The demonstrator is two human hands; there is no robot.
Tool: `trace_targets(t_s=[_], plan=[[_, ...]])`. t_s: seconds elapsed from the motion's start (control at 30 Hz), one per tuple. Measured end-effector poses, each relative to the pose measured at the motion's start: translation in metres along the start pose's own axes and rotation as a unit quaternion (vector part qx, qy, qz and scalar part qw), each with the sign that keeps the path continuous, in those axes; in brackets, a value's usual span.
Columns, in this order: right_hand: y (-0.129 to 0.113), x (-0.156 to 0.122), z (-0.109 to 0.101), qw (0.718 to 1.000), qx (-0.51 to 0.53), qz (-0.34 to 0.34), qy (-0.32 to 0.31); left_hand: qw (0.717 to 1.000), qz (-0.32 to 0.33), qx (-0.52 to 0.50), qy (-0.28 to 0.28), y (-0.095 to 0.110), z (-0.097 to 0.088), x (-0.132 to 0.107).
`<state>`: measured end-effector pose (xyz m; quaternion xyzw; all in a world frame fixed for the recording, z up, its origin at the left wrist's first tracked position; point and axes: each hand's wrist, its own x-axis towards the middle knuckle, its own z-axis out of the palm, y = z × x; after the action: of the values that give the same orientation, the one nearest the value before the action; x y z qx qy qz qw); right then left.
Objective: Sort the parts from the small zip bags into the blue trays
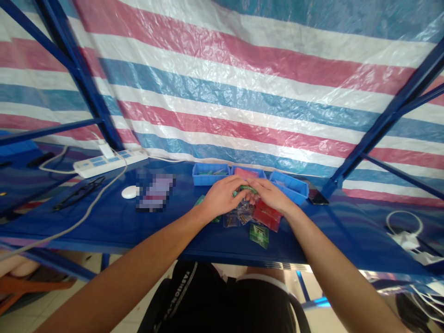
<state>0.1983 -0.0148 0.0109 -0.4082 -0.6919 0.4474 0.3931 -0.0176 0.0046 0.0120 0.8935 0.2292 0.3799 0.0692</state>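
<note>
My left hand and my right hand meet over the middle of the blue table, fingers curled in towards each other. Between them they grip a small green bag, mostly hidden by the fingers. Just below lie clear bags with small metal-looking pieces in them. A red bag lies beneath my right hand. Closer to the table's front edge is a green bag with dark small parts inside. More green plastic shows partly beside my left wrist.
Behind the hands stand three blue bins: a left bin with green bags, a middle bin with red bags, and a right bin. A phone, power strip, white mouse-like object and cable also lie on the table.
</note>
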Motion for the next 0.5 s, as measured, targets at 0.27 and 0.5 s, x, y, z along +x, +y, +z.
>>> trace_targets(t_s=[0.27,0.5], plan=[[-0.0064,-0.0021,0.0017,0.997,-0.042,-0.017,0.059,0.998,-0.058,0.001,0.030,-0.0024,-0.0020,0.0004],[0.0012,-0.0014,-0.0012,0.995,0.001,-0.015,0.099,0.996,-0.063,-0.045,0.040,0.0004,0.0018,-0.0009]])
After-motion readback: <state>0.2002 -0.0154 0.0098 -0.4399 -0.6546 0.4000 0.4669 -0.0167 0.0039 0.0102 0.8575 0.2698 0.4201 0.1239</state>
